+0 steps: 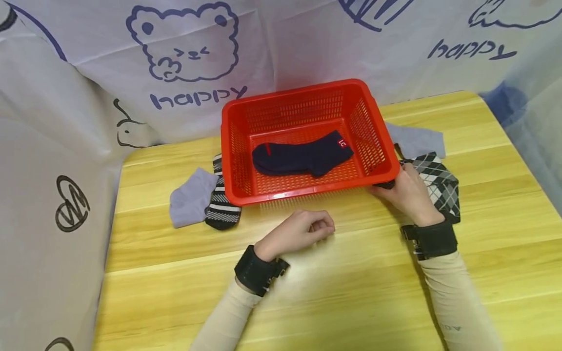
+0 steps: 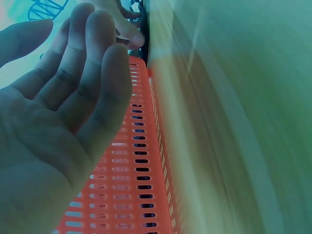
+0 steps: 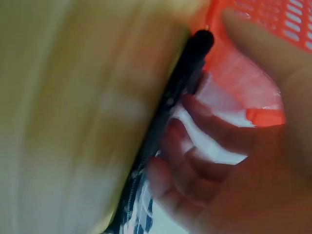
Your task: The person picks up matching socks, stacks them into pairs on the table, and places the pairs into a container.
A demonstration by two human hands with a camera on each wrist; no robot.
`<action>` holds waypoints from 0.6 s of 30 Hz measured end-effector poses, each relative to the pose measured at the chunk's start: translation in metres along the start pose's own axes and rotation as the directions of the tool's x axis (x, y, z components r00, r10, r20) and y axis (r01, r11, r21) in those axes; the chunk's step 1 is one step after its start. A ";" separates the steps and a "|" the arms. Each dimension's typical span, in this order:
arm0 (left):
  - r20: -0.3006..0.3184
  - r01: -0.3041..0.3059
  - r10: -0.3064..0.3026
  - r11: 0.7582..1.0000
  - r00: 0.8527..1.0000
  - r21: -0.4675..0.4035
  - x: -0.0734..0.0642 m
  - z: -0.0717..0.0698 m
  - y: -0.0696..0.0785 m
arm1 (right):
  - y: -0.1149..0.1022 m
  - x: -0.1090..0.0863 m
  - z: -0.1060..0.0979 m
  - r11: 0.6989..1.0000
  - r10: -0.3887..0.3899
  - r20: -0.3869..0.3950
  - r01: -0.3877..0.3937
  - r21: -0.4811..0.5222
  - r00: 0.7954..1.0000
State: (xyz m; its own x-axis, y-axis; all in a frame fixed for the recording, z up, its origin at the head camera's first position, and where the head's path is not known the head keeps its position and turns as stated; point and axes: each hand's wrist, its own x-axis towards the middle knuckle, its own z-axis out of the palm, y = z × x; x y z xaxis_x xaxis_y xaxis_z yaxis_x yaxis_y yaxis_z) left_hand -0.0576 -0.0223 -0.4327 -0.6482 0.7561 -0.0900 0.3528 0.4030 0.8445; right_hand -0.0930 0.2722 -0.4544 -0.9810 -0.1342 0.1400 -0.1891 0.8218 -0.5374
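Observation:
A red plastic basket (image 1: 303,192) stands on the table with a navy blue sock (image 1: 294,158) lying in it. Just in front of the basket is my left hand (image 1: 298,230), holding nothing, its fingers loosely bent in the left wrist view. Beside the basket's front right corner, my right hand (image 1: 408,192) reaches over a black, grey and white argyle sock (image 1: 441,185). In the right wrist view the fingers (image 3: 175,146) touch this flat sock, while the thumb (image 3: 263,48) stays apart from them, near the basket wall.
A light grey sock (image 1: 419,140) lies behind the argyle one. Left of the basket are another light grey sock (image 1: 190,197) and a black-and-white patterned sock (image 1: 224,209), partly hidden by the basket. A white printed cloth (image 1: 298,48) hangs behind the wooden table (image 1: 351,302).

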 end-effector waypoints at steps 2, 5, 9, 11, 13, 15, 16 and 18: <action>0.006 0.003 -0.003 1.000 1.000 -0.007 0.000 0.000 -0.001 | -0.001 -0.001 0.002 0.998 0.048 -0.006 -0.048 -0.034 0.999; 0.013 0.005 -0.005 1.000 1.000 -0.008 0.000 0.000 -0.001 | -0.002 -0.003 0.000 0.987 0.144 0.025 -0.142 -0.080 0.989; 0.016 0.002 -0.002 1.000 1.000 -0.007 0.000 0.000 -0.002 | -0.001 -0.003 -0.004 0.981 0.174 0.066 -0.167 -0.100 0.982; 0.016 0.002 -0.002 1.000 1.000 -0.010 0.000 0.000 -0.002 | 0.001 -0.003 -0.007 0.979 0.188 0.098 -0.178 -0.098 0.977; 0.014 0.004 -0.004 1.000 1.000 -0.011 -0.001 0.000 -0.002 | 0.003 -0.003 -0.011 0.975 0.210 0.146 -0.197 -0.101 0.967; 0.012 0.007 -0.007 1.000 1.000 -0.016 -0.001 -0.001 -0.002 | 0.004 -0.003 -0.017 0.968 0.246 0.210 -0.229 -0.102 0.946; 0.011 0.009 -0.009 1.000 1.000 -0.019 -0.002 -0.001 -0.002 | 0.004 -0.003 -0.020 0.966 0.254 0.239 -0.236 -0.103 0.937; 0.011 0.010 -0.010 1.000 1.000 -0.022 -0.002 -0.001 -0.002 | 0.005 -0.002 -0.027 0.963 0.269 0.295 -0.251 -0.099 0.917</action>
State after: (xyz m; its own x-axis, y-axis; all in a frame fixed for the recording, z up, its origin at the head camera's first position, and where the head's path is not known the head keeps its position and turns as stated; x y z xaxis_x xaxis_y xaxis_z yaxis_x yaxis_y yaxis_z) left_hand -0.0577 -0.0252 -0.4333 -0.6440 0.7579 -0.1042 0.3312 0.3990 0.8550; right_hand -0.0908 0.2912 -0.4349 -0.9629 -0.0654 -0.2618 0.0680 0.8801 -0.4699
